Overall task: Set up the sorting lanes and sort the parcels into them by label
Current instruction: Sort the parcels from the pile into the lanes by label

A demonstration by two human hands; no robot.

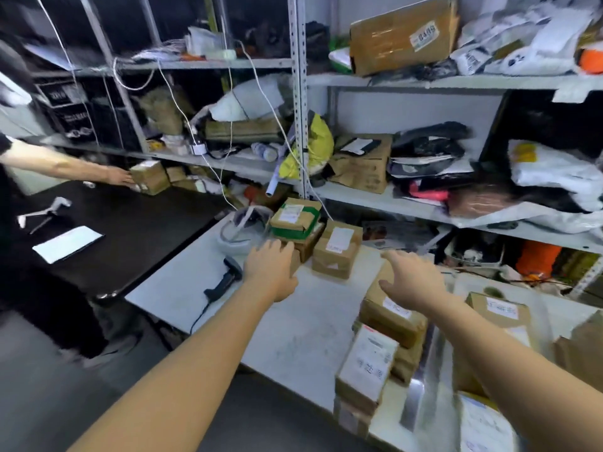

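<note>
Brown cardboard parcels with white labels lie on a white table (293, 334). At its far end, a green-taped parcel (295, 218) rests on a darker box, and a labelled parcel (337, 249) stands beside them. My left hand (269, 269) hovers open just in front of that stack, fingers spread, holding nothing. My right hand (412, 277) is open above a pile of parcels (391, 318) on the right; contact is unclear. A white-labelled parcel (367, 363) leans against the pile's front. More parcels (497, 309) lie further right.
A handheld scanner (223, 280) with a cable lies left of my left hand, behind it a white headset (239, 231). Another person's hand (119, 176) touches a small box (150, 176) over a black table (107, 230). Metal shelves (408, 200) full of bags and boxes stand behind.
</note>
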